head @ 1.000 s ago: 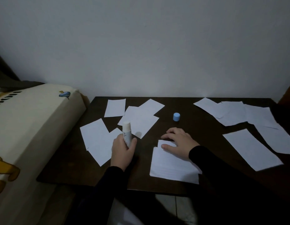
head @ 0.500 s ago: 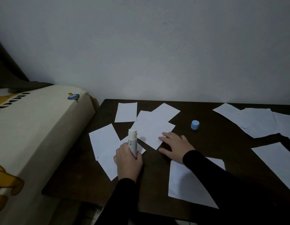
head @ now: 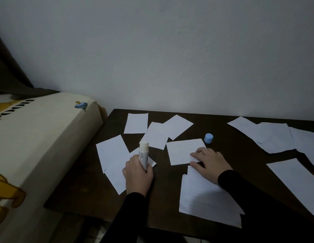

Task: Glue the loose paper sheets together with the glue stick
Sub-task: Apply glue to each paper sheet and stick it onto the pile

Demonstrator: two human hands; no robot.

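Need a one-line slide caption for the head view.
Left hand holds uncapped glue stick; right hand draws a paper sheet.

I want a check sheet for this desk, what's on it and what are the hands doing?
Surface: dark wooden table, against a white wall.
Job's things: uncapped white glue stick, upright; small white paper sheet; lined sheet stack; more loose sheets at left and right.
Clutter: blue glue cap, standing alone.
Grippers: left hand grips the glue stick; right hand presses the small sheet.
Cables: nothing seen.
Surroundings: cream printed mattress at left.
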